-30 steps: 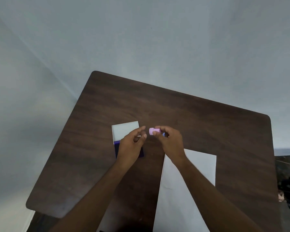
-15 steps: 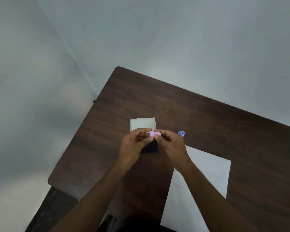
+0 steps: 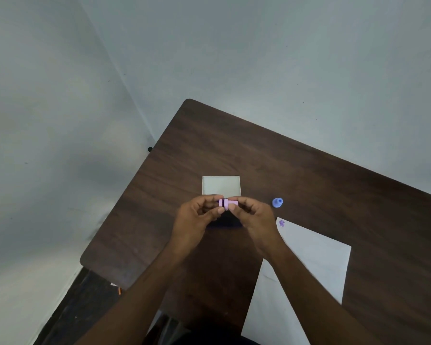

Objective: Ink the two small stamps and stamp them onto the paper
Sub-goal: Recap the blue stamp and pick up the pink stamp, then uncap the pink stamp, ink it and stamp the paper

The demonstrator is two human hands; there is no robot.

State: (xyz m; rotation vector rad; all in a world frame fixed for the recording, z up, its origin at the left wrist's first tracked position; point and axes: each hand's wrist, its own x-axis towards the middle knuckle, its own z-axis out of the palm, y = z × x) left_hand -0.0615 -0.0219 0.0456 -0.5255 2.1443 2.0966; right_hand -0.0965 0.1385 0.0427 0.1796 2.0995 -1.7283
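Observation:
A small pink stamp (image 3: 228, 204) lies sideways in the air between both hands. My left hand (image 3: 197, 220) pinches its left end and my right hand (image 3: 253, 219) pinches its right end. Under the hands sits the dark ink pad (image 3: 225, 220), mostly hidden, with its pale open lid (image 3: 221, 185) lying flat behind it. A small blue stamp (image 3: 277, 202) stands on the table to the right of my hands. The white paper (image 3: 314, 260) lies at the right, with one purple print (image 3: 281, 223) near its far corner.
The dark wooden table (image 3: 309, 175) stands against pale walls, its left edge and near-left corner close to the hands. Dark floor shows below the table's left edge.
My left hand has come up from the ink pad and taken the other end of the pink stamp. The head view has shifted, so the blue stamp and the print now show.

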